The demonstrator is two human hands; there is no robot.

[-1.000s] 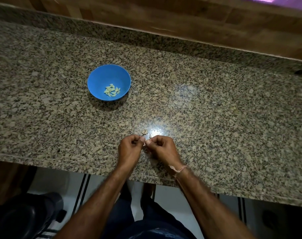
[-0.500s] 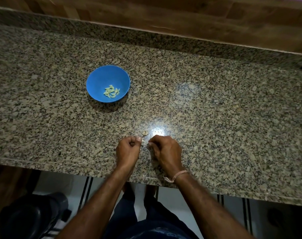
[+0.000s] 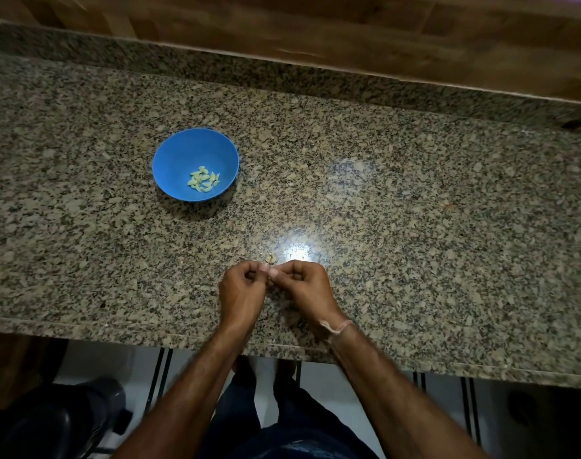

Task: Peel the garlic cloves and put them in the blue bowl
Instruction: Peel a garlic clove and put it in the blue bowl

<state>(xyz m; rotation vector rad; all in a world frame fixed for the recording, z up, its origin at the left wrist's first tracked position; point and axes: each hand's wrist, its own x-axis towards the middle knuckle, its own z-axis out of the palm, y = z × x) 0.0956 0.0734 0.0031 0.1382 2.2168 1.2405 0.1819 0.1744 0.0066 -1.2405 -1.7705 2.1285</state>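
Hands: left hand [image 3: 242,294] and right hand [image 3: 307,288] met fingertip to fingertip, both pinching a small, mostly hidden garlic clove [image 3: 272,272].
Bowl: round blue plastic bowl [image 3: 170,160] lay ahead-left, nearer the left hand.

This looks like a home kitchen. A speckled granite counter [image 3: 415,226] with a polished, light-reflecting top spreads out ahead of the person's curled fingers [image 3: 266,268], and a raised granite lip runs along its back edge, far beyond them. Behind that lip the wall [image 3: 348,31] is faced in brown wood-look panels. Ahead and to the left of the fingers sits a small blue bowl [image 3: 183,154] holding peeled garlic cloves [image 3: 203,181], a sign of food preparation. Below the fingers, under the counter's front edge, pale floor tiles [image 3: 319,385] with dark stripes show.
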